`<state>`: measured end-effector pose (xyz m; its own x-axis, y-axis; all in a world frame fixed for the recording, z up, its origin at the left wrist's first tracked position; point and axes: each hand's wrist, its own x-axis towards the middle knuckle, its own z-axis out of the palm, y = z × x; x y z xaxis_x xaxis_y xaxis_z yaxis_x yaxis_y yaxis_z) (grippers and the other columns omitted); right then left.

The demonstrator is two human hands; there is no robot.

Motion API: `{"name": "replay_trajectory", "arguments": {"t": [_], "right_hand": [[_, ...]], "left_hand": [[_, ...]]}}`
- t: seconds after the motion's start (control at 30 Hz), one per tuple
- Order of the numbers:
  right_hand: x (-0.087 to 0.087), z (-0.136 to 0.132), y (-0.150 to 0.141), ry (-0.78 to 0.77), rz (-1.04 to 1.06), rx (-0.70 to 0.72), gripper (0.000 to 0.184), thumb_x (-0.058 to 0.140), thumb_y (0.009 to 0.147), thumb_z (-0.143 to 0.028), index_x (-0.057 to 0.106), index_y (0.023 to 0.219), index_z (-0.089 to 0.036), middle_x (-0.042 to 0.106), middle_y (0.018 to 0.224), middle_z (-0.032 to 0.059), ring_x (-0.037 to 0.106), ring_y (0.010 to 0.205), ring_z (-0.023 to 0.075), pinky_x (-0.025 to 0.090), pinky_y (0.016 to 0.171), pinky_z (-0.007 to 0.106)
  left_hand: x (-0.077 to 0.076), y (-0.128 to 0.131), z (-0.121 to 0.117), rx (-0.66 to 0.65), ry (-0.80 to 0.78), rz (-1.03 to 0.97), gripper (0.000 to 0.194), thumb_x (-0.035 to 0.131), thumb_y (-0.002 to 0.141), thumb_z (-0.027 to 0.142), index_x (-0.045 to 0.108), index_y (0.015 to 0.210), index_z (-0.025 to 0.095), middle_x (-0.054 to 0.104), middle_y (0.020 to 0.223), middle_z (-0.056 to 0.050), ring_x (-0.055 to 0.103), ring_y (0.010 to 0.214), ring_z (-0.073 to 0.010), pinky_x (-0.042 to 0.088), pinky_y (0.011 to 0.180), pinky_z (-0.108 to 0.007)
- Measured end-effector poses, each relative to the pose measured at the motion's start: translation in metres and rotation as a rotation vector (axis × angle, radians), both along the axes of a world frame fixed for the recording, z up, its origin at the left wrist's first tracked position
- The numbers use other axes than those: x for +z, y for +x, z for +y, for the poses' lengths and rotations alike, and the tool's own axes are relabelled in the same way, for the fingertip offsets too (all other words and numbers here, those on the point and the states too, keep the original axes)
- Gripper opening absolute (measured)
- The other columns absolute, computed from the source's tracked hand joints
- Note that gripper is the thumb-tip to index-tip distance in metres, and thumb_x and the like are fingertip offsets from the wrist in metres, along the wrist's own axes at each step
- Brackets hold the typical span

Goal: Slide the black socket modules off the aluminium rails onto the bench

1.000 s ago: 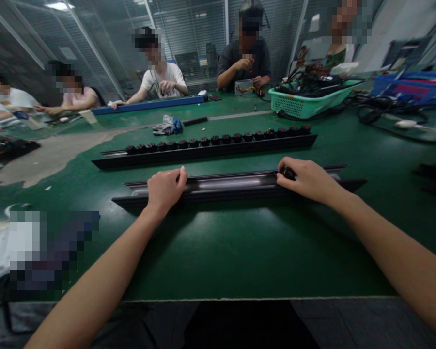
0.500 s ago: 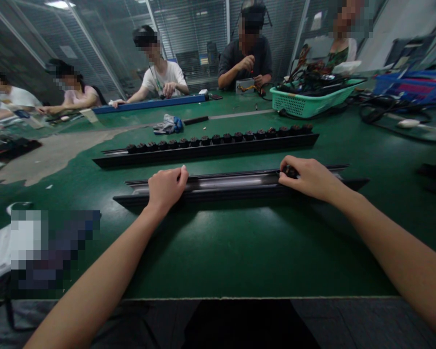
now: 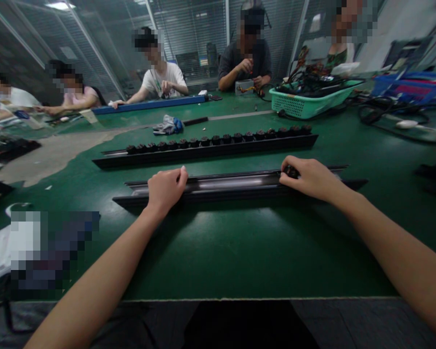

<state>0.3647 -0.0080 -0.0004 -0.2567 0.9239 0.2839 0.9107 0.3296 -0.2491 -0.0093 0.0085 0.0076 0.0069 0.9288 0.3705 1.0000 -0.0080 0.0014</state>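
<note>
A long black channel rail (image 3: 232,183) with a shiny inner groove lies crosswise on the green table before me. My left hand (image 3: 166,188) is closed around it near its left end, thumb up. Toward the other end, my right hand (image 3: 308,178) pinches a small round black part (image 3: 291,171) in the groove; the fingers partly cover it. Behind lies a second black rail (image 3: 203,156), carrying a row of several similar round black parts (image 3: 215,140).
Farther back are a crumpled blue-grey glove (image 3: 168,125), a green basket (image 3: 305,104) full of cables and a blue crate (image 3: 414,89). Loose cables (image 3: 388,121) lie at right. Several people sit across the table, one by a long blue bar (image 3: 148,104). A blurred-out item (image 3: 58,252) lies front left.
Both my hands and the rail stay practically in place. Across the table, a co-worker's hand has shifted slightly.
</note>
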Motion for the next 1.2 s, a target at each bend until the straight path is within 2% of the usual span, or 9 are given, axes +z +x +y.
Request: {"name": "replay_trajectory", "arguments": {"t": [0.7,0.97,1.2], "right_hand": [[0.0052,-0.0015,0.0010,-0.021,-0.111,-0.085,0.032,0.049,0.088,-0.046,0.062,0.100,-0.020,0.068,0.082,0.0092,0.060,0.073,0.0241,0.037,0.063,0.032],[0.0047,-0.0022,0.0018,-0.005,-0.168,-0.066,0.035,0.045,0.093,-0.049,0.060,0.103,-0.019,0.070,0.084,0.0101,0.061,0.071,0.0240,0.036,0.062,0.032],[0.0065,-0.0048,-0.0033,0.016,-0.244,-0.150,0.038,0.040,0.097,-0.051,0.061,0.104,-0.020,0.071,0.085,0.0109,0.064,0.073,0.0255,0.032,0.059,0.032]], "left_hand": [[-0.0009,-0.0005,0.0002,0.001,0.001,0.005,0.060,0.027,0.104,0.049,0.079,0.092,0.022,0.079,0.092,-0.010,0.071,0.085,-0.0280,0.039,0.068,-0.033],[0.0003,-0.0003,-0.0006,-0.005,-0.008,-0.004,0.061,0.026,0.104,0.049,0.079,0.093,0.022,0.078,0.093,-0.010,0.071,0.085,-0.0279,0.040,0.069,-0.033],[0.0001,0.0000,0.0001,0.002,-0.005,0.015,0.062,0.025,0.104,0.050,0.079,0.093,0.022,0.078,0.091,-0.010,0.070,0.083,-0.0275,0.039,0.068,-0.033]]}}
